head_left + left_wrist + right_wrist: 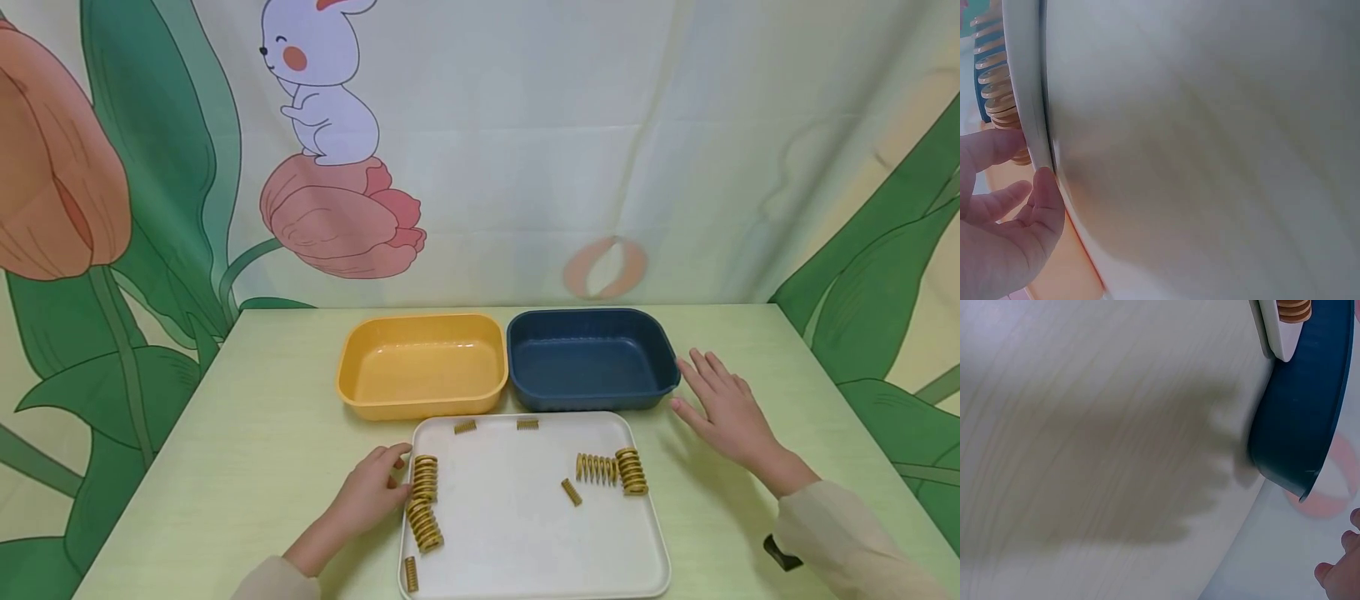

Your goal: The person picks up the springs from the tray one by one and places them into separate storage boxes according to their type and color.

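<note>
A white tray (517,533) holds several gold coil springs, thick and thin. At its left rim is my left hand (371,490), fingers loosely bent, thumb and fingertips at the edge, close to a thick spring (425,477). Another thick spring (425,526) lies just below, then a thin spring (411,574). In the left wrist view the hand (1010,231) meets the tray's rim (1025,94). My right hand (727,412) is beside the right end of the blue bin (592,402), fingers extended, holding nothing. In the right wrist view only some of its fingertips (1341,569) show.
A yellow bin (423,408) stands left of the blue one, both behind the tray. On the tray's right are two thick springs (632,472) and a thin spring (572,492); two thin ones (527,425) lie along the back. A printed curtain (510,167) hangs behind the table.
</note>
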{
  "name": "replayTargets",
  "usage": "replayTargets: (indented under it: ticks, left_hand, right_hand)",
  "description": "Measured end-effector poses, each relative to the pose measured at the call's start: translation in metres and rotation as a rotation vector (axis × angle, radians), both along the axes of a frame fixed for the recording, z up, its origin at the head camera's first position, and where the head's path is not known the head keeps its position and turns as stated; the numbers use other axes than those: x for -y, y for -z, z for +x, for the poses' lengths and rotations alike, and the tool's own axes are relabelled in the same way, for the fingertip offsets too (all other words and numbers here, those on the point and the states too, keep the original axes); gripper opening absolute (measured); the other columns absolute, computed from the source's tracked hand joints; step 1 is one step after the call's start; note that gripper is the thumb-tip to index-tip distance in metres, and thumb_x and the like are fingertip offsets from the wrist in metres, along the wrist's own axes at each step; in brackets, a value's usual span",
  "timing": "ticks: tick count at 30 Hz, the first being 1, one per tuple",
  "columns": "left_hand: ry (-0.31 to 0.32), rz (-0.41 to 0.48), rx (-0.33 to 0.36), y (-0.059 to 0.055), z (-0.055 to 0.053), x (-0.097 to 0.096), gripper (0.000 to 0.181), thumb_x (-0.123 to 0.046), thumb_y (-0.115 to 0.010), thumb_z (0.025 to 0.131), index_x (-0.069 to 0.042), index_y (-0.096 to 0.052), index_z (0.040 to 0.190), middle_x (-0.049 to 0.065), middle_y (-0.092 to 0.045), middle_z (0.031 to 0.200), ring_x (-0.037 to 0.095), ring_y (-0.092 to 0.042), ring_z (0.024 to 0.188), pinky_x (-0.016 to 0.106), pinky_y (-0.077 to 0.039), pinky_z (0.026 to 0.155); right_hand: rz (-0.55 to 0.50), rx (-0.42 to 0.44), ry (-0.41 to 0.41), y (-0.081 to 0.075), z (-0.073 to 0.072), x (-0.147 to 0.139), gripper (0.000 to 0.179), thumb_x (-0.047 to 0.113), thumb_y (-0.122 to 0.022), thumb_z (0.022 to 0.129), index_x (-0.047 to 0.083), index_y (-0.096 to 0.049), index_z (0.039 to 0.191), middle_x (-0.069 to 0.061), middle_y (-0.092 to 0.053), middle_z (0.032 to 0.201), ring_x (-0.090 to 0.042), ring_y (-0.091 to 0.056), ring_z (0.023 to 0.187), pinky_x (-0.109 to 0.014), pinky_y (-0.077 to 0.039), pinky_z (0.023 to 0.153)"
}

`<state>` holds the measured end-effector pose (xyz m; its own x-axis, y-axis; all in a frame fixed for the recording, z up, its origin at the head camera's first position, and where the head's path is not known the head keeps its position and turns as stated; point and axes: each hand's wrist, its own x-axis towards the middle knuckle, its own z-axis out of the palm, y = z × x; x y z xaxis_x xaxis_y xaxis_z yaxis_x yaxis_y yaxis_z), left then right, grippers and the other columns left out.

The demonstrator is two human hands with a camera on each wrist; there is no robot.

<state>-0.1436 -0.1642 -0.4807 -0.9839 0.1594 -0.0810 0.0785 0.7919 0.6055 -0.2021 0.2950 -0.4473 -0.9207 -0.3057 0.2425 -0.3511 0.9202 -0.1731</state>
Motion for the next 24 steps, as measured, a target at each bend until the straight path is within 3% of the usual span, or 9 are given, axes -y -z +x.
replayTargets:
  ticks: [24]
  left_hand:
    - [-0.061, 0.080, 0.039, 0.0050, -0.0091, -0.0061, 0.049, 0.001, -0.063, 0.070, 0.002, -0.050, 0.117, 0.007, -0.054, 0.086, 0.015, -0.049, 0.072, 0.025, -0.041, 0.059]
  right_hand:
    - [-0.021, -0.015, -0.034, 0.0029, 0.0025, 0.0054, 0.062, 0.041, -0.046, 0.088, 0.009, -0.027, 0.138, -0.019, -0.022, 0.143, -0.032, -0.014, 0.134, -0.059, -0.021, 0.094]
